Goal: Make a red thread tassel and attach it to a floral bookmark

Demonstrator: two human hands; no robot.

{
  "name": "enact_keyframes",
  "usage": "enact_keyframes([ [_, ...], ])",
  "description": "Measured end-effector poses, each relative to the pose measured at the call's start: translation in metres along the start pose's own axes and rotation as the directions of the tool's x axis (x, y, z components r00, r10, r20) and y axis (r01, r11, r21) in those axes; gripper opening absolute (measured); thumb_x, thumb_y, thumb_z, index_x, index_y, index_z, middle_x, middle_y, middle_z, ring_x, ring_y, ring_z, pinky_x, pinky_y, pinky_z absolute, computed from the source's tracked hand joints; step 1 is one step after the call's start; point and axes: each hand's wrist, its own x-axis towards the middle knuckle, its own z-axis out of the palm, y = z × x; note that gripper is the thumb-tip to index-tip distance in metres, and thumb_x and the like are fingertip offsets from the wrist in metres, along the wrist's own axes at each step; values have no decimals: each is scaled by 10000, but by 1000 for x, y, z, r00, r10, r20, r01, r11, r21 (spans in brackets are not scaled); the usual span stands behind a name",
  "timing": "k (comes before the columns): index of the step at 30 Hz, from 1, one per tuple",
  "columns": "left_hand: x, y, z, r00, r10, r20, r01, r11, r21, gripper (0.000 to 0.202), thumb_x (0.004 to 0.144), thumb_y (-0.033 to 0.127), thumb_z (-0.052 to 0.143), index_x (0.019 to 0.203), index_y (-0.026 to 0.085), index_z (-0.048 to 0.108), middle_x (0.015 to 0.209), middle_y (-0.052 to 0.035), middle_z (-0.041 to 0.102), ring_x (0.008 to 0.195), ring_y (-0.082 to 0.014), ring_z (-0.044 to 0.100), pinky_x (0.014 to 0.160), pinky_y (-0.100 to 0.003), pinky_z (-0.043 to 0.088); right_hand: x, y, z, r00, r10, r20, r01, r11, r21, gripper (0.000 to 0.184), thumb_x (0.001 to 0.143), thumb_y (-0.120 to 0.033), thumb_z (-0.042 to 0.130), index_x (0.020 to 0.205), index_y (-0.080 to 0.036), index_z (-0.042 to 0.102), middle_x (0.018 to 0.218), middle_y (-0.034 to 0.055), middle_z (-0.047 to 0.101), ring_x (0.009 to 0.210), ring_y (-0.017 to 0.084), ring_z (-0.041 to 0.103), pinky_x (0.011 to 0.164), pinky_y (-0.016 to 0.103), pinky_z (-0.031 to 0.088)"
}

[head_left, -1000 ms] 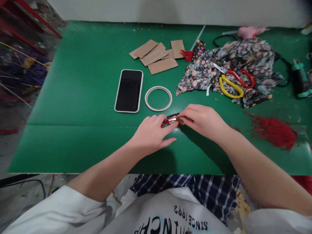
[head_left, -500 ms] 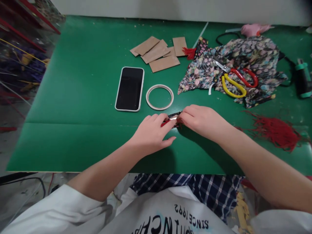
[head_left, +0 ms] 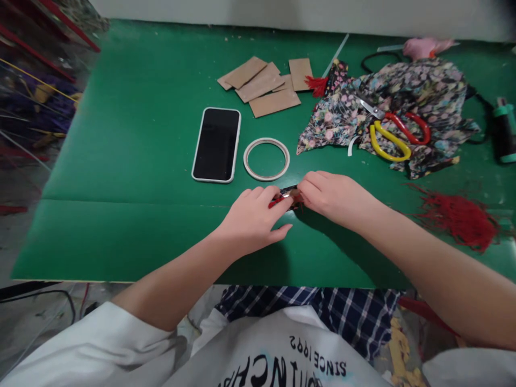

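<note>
Just below the tape roll, a small dark floral fabric piece (head_left: 291, 190) lies on the green table, with brown and red parts showing between my fingers. Fingers of my left hand (head_left: 253, 223) press on its left side, the thumb held apart. At its right end my right hand (head_left: 328, 194) pinches it with closed fingertips. Much of the piece is hidden under both hands. Beyond them sit a roll of double-sided tape (head_left: 246, 164) and a phone (head_left: 216, 145) with a dark screen.
Cardboard pieces (head_left: 274, 103) lie at the back. On the right, red-and-yellow-handled scissors (head_left: 389, 141) rest on crumpled floral fabric (head_left: 431, 86). Nearer are red threads (head_left: 461, 220). A black-and-teal tool (head_left: 504, 131) stands at the right edge. The table's front edge (head_left: 121, 281) is close to my body.
The view has shifted slightly. My fingers have moved a little on the fabric piece, and more brown shows between them. Both hands stay at the same spot.
</note>
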Motion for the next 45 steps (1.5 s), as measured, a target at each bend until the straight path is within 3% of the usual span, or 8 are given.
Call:
enact_keyframes([
  [6,0,0,1,1000,4,-14,-4,1000,14,444,864,461,436,1253,249,474,1084,-95,518,875,-213,511,720,-329,377,-6,6,0,1000,-25,13,24,997,72,158,884,-186,466,845,-116,603,795,76,590,754,173,506,592,276,323],
  [19,0,0,0,1000,0,7,0,1000,4,429,868,462,426,1225,234,493,1073,-93,522,884,-212,500,715,-330,363,9,-2,-11,978,-94,184,105,993,-53,168,878,-160,423,852,-101,578,790,109,569,711,193,484,504,277,224],
  [30,0,1,0,1000,-10,13,11,1000,-22,438,866,454,434,1250,247,480,1076,-95,509,898,-224,501,738,-339,376,8,3,-3,987,-67,144,73,997,-40,166,879,-218,437,835,-106,552,767,91,549,695,183,495,562,281,280],
  [40,0,0,2,1000,-12,-1,12,1000,-20,440,863,462,438,1245,251,484,1087,-96,507,893,-220,503,746,-338,382,11,6,-4,995,-76,62,80,995,-62,222,885,-177,376,758,-118,548,689,62,512,633,156,465,539,271,271],
  [45,0,1,1,1000,-5,-7,5,1000,-8,430,865,460,436,1235,249,493,1078,-95,514,885,-216,502,737,-335,382,11,4,-2,998,-23,55,27,998,-60,234,898,-200,373,772,-123,554,703,67,522,622,162,472,530,273,276],
])
